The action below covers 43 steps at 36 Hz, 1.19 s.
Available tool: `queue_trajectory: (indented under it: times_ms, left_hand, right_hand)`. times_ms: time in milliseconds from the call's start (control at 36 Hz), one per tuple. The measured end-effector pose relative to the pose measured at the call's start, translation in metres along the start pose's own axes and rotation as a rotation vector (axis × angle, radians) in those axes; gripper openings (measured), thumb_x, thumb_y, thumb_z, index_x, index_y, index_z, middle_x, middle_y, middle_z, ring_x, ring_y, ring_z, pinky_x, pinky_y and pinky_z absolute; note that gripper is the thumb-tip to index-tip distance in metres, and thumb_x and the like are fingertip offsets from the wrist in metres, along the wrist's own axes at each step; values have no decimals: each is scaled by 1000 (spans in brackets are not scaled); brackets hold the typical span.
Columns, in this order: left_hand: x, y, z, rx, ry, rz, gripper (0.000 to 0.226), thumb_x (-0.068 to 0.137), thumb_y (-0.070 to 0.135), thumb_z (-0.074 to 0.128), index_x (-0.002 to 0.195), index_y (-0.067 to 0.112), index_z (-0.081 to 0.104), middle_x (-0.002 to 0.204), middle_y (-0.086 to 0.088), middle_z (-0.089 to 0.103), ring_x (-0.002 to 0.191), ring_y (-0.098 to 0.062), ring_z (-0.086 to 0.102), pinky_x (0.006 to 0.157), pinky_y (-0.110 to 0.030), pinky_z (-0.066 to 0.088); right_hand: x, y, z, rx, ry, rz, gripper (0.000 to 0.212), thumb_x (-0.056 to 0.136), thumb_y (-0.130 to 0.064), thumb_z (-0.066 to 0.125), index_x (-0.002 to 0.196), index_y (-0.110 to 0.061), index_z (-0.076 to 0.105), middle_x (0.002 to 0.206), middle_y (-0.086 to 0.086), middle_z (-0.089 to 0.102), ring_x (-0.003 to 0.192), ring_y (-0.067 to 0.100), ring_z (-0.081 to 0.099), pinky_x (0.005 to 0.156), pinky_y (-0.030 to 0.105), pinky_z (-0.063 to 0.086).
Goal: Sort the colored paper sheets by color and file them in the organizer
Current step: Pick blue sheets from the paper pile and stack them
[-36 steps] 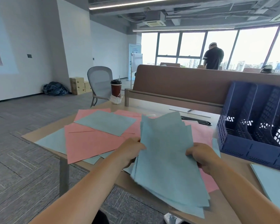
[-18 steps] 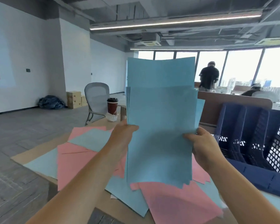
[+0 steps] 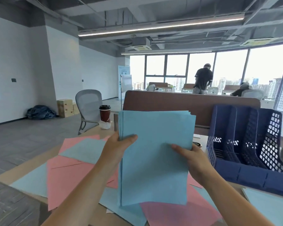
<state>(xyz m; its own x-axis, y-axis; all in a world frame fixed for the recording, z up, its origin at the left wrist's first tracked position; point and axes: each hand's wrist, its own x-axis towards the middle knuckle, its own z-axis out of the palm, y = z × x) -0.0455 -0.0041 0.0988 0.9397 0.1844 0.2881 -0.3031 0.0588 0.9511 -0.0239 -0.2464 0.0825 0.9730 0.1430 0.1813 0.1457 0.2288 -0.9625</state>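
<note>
Colours: blue and pink paper, navy organizer.
Stack [image 3: 155,154] light blue; loose sheets [image 3: 69,173] pink and pale blue on tan worktop [image 3: 23,170]; organizer [image 3: 248,154] navy, mesh-patterned walls; cup [image 3: 104,113] dark red, black lid.

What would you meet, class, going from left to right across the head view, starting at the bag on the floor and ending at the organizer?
Dark bag → cardboard boxes → grey chair → coffee cup → left hand → stack of blue sheets → right hand → blue organizer.
</note>
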Motion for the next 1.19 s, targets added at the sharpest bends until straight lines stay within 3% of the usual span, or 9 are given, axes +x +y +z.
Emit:
queue_trajectory:
  times_ms: [139,306,444,611,750,889,972,1111,1194]
  left_hand:
    - [4,6,4,-30,-17,31,41,69,30,79,106,15,73,103,-6,75,97,-28,72,95,-53,52]
    - [0,-11,-2,37,-66,-16,44,73,36,81,112,19,70,105,0,75,98,-22,72,95,-50,53]
    - [-10,-41,1,33,-43,-109,28,74,28,82,99,17,76,99,-3,76,94,-24,73,97,-51,51]
    - [-4,-44,2,53,-63,-90,33,72,33,80,102,20,77,103,-2,76,99,-22,72,99,-48,50]
    - [-9,-64,3,116,-82,-176,19,86,21,74,104,15,75,102,-3,76,98,-23,72,100,-50,50]
    - [-15,-55,17,166,-27,-114,6,91,31,67,91,29,72,97,16,75,97,-4,69,91,-29,50]
    - [-22,-42,36,194,-53,-86,11,92,38,64,88,31,72,89,21,74,89,3,68,82,-23,50]
    - [-32,-35,80,165,-124,-108,46,68,65,64,97,31,75,100,12,75,99,-15,70,100,-45,50]
    - [-41,-36,118,120,-163,-151,44,63,65,64,92,34,76,99,9,76,98,-20,71,99,-51,50]
  right_hand:
    - [5,-5,5,30,22,-43,44,70,-25,78,111,-10,73,107,10,75,98,32,72,90,46,55]
    - [5,11,-4,-13,-19,-4,41,73,-23,83,110,-8,73,109,12,75,99,32,72,90,44,55]
    - [3,30,-5,-64,-55,79,34,73,-20,83,104,-6,77,108,13,75,101,32,71,95,46,54]
    - [8,25,-7,-132,-61,45,40,69,-26,81,104,-9,76,105,7,76,97,26,73,89,41,56]
    - [6,48,-14,-244,-45,140,23,85,-14,76,107,-7,75,105,8,76,97,25,73,93,45,56]
    - [1,44,-20,-303,80,114,18,86,-19,75,102,-11,75,97,2,78,94,26,74,93,50,55]
    - [-8,29,-32,-274,138,90,19,87,-17,73,104,-10,74,99,5,77,94,28,73,94,52,55]
    - [-39,-1,-70,-300,236,9,24,85,-27,72,108,-20,71,101,-1,77,94,24,74,92,50,56]
    - [-62,-21,-100,-382,320,-53,21,88,-25,68,108,-24,69,101,-2,76,93,23,73,90,51,56]
